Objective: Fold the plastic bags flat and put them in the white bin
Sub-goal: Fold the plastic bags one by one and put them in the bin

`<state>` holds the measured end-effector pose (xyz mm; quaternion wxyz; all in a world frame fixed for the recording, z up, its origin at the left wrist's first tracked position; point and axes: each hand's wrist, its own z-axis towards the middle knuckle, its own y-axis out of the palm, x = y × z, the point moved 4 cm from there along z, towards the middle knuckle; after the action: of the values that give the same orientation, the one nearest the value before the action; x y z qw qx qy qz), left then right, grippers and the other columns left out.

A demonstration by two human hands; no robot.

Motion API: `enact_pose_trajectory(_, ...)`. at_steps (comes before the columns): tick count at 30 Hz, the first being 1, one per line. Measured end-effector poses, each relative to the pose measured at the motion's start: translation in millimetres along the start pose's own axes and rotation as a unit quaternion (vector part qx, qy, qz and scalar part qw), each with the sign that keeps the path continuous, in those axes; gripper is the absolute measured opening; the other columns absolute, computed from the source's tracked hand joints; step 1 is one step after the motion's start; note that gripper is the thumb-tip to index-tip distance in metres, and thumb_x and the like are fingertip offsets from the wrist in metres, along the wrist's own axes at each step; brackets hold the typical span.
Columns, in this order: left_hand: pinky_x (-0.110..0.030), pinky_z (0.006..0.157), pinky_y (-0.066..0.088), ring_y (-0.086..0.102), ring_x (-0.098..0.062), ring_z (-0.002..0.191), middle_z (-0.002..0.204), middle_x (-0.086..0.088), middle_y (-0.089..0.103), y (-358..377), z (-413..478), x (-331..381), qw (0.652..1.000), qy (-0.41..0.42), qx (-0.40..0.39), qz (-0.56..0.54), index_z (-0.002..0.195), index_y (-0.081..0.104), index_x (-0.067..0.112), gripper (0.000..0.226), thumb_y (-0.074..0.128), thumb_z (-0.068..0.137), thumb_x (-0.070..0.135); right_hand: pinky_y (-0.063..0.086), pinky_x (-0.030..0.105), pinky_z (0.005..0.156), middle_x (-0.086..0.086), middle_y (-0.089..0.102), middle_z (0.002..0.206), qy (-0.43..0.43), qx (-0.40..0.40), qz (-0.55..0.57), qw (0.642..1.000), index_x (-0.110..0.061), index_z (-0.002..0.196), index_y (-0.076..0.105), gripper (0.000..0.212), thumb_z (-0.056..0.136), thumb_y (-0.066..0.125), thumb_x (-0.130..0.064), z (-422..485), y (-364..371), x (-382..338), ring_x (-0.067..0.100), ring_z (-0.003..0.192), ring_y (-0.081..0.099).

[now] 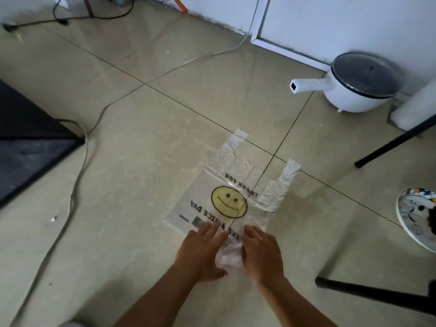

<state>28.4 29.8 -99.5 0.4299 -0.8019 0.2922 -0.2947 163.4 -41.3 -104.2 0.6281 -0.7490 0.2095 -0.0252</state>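
plastic bag (238,182) flat on tile (132,161) | l hand (203,252) + r hand (262,253) fingers (210,228) straight, pressing near end, gripping nothing | risk: film slips, bunch btwn palms skews fold

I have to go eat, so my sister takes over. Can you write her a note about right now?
Left hand: open, fingers flat on the near end of the smiley-face plastic bag.
Right hand: open, flat on the same end.
Bag lies spread on the tiled floor, handles pointing away, near end bunched between the hands.
Done: bag spread out.
To do: fold it flat, put it in the white bin, which is not in view.
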Motion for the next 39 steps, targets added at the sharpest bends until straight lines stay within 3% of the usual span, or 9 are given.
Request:
enact_pose_trajectory(8, -0.037, 0.105, 0.039, 0.052, -0.022, 0.127, 0.143, 0.003, 0.054, -33.1, -4.0, 15.0, 0.992, 0.01, 0.127, -0.019, 0.138, 0.052, 0.03, 0.04, 0.046, 0.1, 0.039, 0.05, 0.034, 0.072, -0.003, 0.062, 0.087, -0.036, 0.159, 0.102, 0.981, -0.018, 0.082, 0.059, 0.003, 0.08, 0.059, -0.017, 1.3, -53.2, 0.3, 0.018, 0.091, 0.057)
enact_pose_trajectory(14, -0.031, 0.085, 0.046, 0.064, -0.023, 0.101, 0.112, 0.001, 0.07, -64.3, -17.0, 24.7, 0.983, -0.006, 0.175, -0.048, 0.111, 0.063, 0.023, 0.027, 0.04, 0.103, 0.036, 0.047, 0.045, 0.101, 0.009, 0.05, 0.138, 0.174, 0.221, 0.196, 0.939, -0.014, 0.117, 0.057, 0.035, 0.085, 0.065, -0.027, -17.5, -82.6, 10.4, 0.027, 0.131, 0.041)
enact_pose_trajectory(16, -0.032, 0.077, 0.044, 0.063, -0.024, 0.093, 0.102, 0.001, 0.069, -76.6, -23.8, 25.5, 0.979, -0.009, 0.19, -0.071, 0.1, 0.06, 0.022, 0.028, 0.04, 0.102, 0.041, 0.046, 0.046, 0.099, 0.014, 0.041, 0.144, 0.339, 0.208, 0.337, 0.853, -0.011, 0.134, 0.044, 0.062, 0.084, 0.069, -0.038, -23.6, -94.1, 17.3, 0.033, 0.131, 0.04)
enact_pose_trajectory(20, -0.035, 0.064, 0.044, 0.061, -0.025, 0.077, 0.083, 0.002, 0.063, -111.7, -39.4, 29.3, 0.964, 0.069, 0.248, -0.064, 0.088, 0.057, 0.021, 0.033, 0.041, 0.101, 0.046, 0.057, 0.039, 0.078, 0.015, 0.06, 0.117, 0.502, -0.006, 0.696, 0.513, -0.01, 0.122, 0.052, 0.065, 0.076, 0.075, -0.05, -14.6, -115.6, 4.1, 0.031, 0.098, 0.063)
enact_pose_trajectory(21, -0.033, 0.058, 0.043, 0.06, -0.024, 0.07, 0.076, 0.003, 0.06, -122.5, -45.4, 32.6, 0.955, 0.114, 0.27, -0.047, 0.082, 0.056, 0.021, 0.034, 0.042, 0.1, 0.046, 0.057, 0.034, 0.065, 0.014, 0.064, 0.105, 0.48, -0.039, 0.714, 0.508, -0.008, 0.115, 0.057, 0.055, 0.076, 0.075, -0.042, -10.9, -128.0, -3.9, 0.027, 0.085, 0.065)
enact_pose_trajectory(25, -0.031, 0.057, 0.044, 0.055, -0.017, 0.068, 0.076, 0.008, 0.057, -176.7, -76.3, 43.3, 0.934, 0.199, 0.293, -0.046, 0.08, 0.057, 0.022, 0.041, 0.042, 0.097, 0.055, 0.049, 0.03, 0.07, 0.014, 0.069, 0.098, 0.41, -0.024, 0.574, 0.709, -0.001, 0.102, 0.062, 0.03, 0.077, 0.065, -0.016, 9.2, -205.9, -36.4, 0.027, 0.08, 0.065)
enact_pose_trajectory(29, -0.038, 0.057, 0.046, 0.053, -0.016, 0.063, 0.068, 0.005, 0.055, -246.3, -111.9, 45.4, 0.884, 0.092, 0.393, -0.236, 0.075, 0.058, 0.015, 0.062, 0.025, 0.097, 0.062, 0.047, 0.026, 0.068, 0.012, 0.07, 0.107, 0.294, 0.013, 0.485, 0.824, -0.006, 0.109, 0.063, 0.032, 0.079, 0.059, -0.016, 11.4, -318.4, -88.5, 0.029, 0.089, 0.068)
enact_pose_trajectory(34, -0.034, 0.063, 0.042, 0.057, -0.017, 0.064, 0.068, -0.005, 0.065, -342.4, -146.9, 79.4, 0.728, 0.027, 0.424, -0.537, 0.073, 0.068, 0.004, 0.053, 0.042, 0.095, 0.045, 0.045, 0.024, 0.056, 0.007, 0.066, 0.085, 0.18, 0.114, 0.431, 0.877, -0.009, 0.088, 0.058, 0.01, 0.082, 0.058, -0.017, -26.8, -461.6, -104.9, 0.023, 0.074, 0.066)
enact_pose_trajectory(39, -0.029, 0.071, 0.048, 0.065, -0.013, 0.072, 0.081, 0.003, 0.072, -426.0, -167.4, 160.3, 0.784, 0.096, 0.362, -0.495, 0.089, 0.071, 0.022, 0.025, 0.055, 0.085, 0.003, 0.046, 0.022, 0.05, 0.007, 0.06, 0.081, 0.135, 0.155, 0.38, 0.902, -0.008, 0.082, 0.051, 0.009, 0.087, 0.056, -0.013, -107.8, -575.4, -54.6, 0.019, 0.063, 0.063)
